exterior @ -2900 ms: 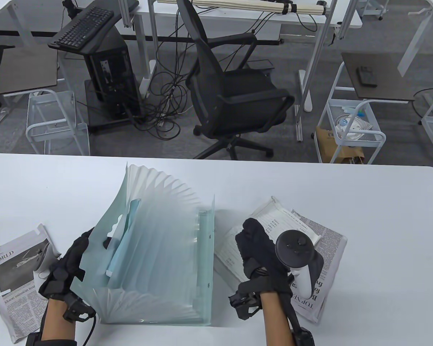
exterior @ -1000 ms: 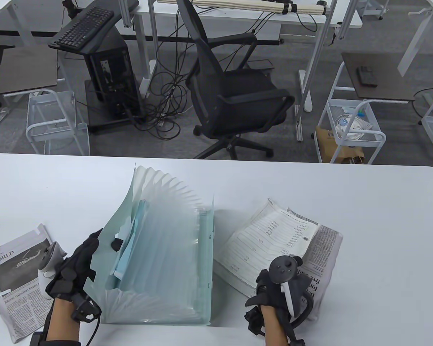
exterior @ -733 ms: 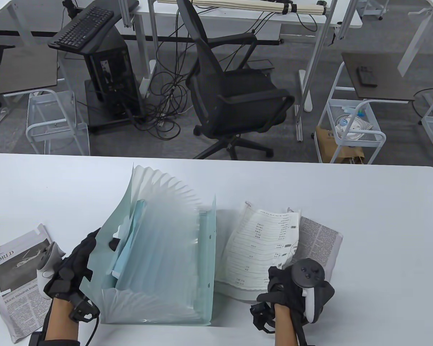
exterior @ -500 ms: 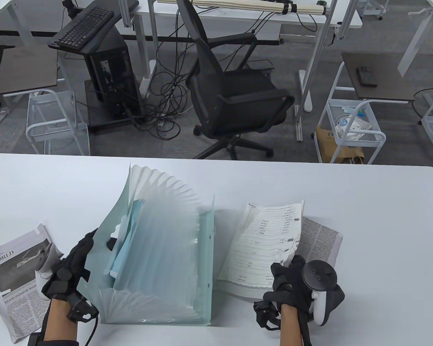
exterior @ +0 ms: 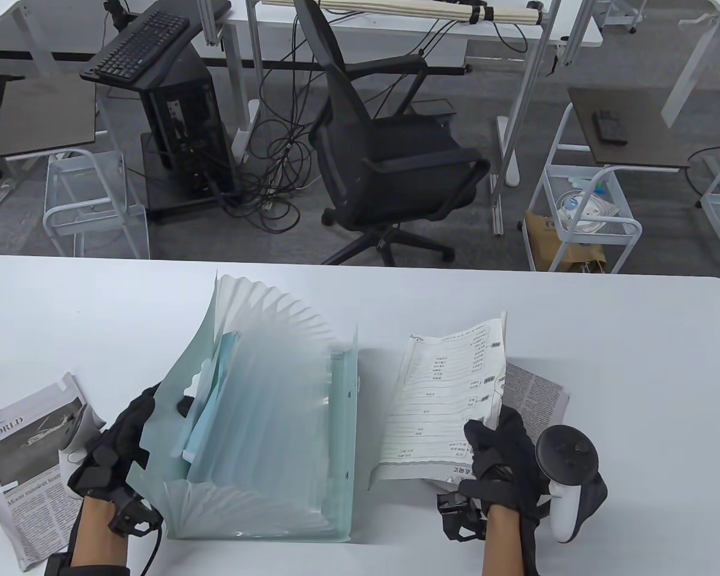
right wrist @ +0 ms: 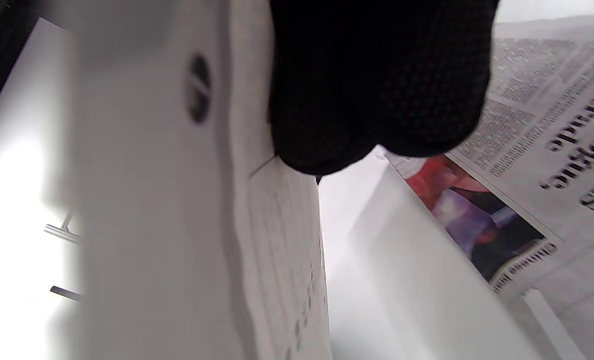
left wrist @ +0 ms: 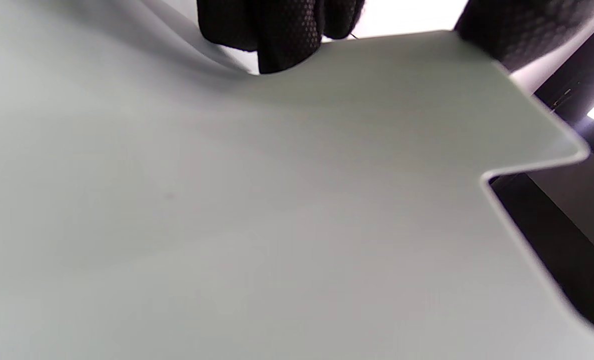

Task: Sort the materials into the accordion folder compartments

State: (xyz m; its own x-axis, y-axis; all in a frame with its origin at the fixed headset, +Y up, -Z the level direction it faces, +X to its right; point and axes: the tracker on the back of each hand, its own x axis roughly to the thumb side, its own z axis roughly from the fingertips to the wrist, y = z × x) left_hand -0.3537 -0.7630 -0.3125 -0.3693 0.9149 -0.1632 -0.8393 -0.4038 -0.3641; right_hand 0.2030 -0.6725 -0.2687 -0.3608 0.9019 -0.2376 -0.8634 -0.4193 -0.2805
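Right hand (exterior: 504, 456) has lifted the printed sheet (exterior: 450, 396) off the newspaper (exterior: 537, 390), fingers pinching its corner; left hand (exterior: 117, 444) still grips the accordion folder (exterior: 264, 420) front flap open on the surface. Filing next, I'd say.

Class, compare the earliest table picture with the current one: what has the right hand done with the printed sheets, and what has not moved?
The right hand slid back toward the table's near edge, gripped the printed sheets by their near edge and lifted them off the newspaper. Unchanged: the left hand holds the accordion folder open; the other newspaper lies at left.
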